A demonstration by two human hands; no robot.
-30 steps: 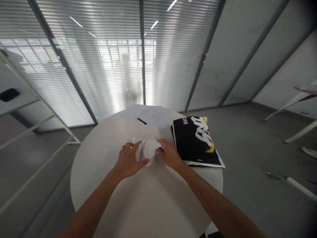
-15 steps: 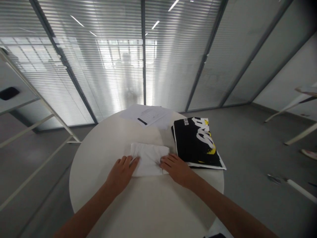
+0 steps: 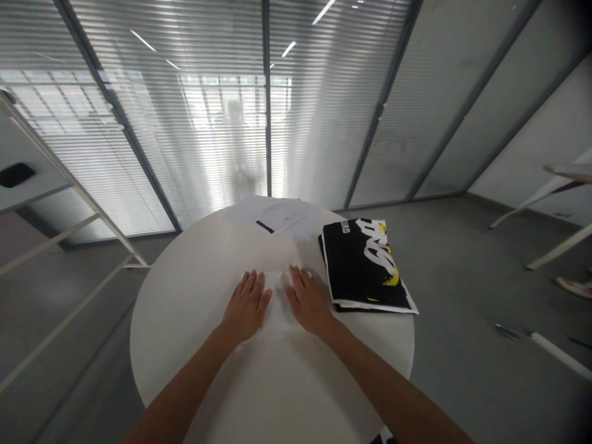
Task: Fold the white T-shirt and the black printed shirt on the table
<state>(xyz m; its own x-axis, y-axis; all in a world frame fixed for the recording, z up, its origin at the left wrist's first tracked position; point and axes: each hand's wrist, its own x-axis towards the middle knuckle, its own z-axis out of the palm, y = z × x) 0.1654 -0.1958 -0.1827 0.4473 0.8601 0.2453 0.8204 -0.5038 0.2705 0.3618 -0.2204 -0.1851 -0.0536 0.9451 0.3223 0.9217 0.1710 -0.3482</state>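
Observation:
A folded white cloth lies on the round white table in front of me, partly hidden under both hands. My left hand rests flat on its left part, fingers stretched out away from me. On its right part lies my right hand, also flat with the fingers extended. A strip of the cloth shows between the two thumbs. Just right of my right hand sits a folded black cloth stack with white lettering and yellow marks, apart from the hand.
Printed paper sheets lie at the table's far edge. Beyond stands a glass partition with blinds. A white metal frame is on the left. At right are table legs and part of a person's shoe.
Both hands have moved from the cloth's side edges inward and farther onto it. Their curled fingers have straightened and now lie flat on top.

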